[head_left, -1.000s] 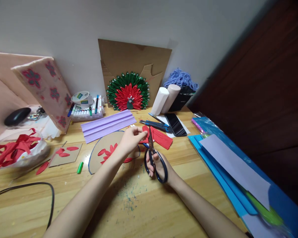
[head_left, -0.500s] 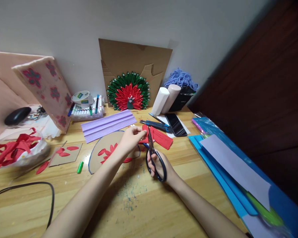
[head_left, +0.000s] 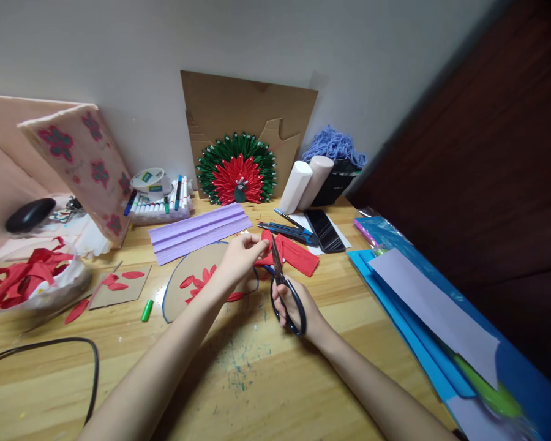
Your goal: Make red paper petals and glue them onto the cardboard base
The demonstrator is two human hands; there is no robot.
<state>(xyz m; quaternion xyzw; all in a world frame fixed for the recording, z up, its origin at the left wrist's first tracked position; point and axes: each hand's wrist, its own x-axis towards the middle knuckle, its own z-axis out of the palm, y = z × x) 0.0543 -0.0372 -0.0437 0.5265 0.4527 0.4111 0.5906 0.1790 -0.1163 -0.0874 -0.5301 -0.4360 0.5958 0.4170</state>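
Observation:
My right hand (head_left: pixel 297 306) is closed through the black handles of a pair of scissors (head_left: pixel 281 285), whose blades point up and away into a piece of red crepe paper (head_left: pixel 294 252). My left hand (head_left: pixel 242 255) pinches the left edge of that red paper just beside the blades. Under my left wrist lies a half-round cardboard piece (head_left: pixel 190 283) edged in blue, with red paper petals stuck on it.
Folded purple crepe paper (head_left: pixel 199 230), a utility knife (head_left: pixel 288 231), a phone (head_left: pixel 324 231) and white rolls (head_left: pixel 296 187) lie behind. Blue and white sheets (head_left: pixel 436 312) fill the right side. A bowl of red scraps (head_left: pixel 30 282), a green cap (head_left: pixel 147 310) and a black cable (head_left: pixel 73 355) sit left.
The scissor blades have closed a little further into the red paper, and both hands have drifted slightly up and left. Nothing else has moved.

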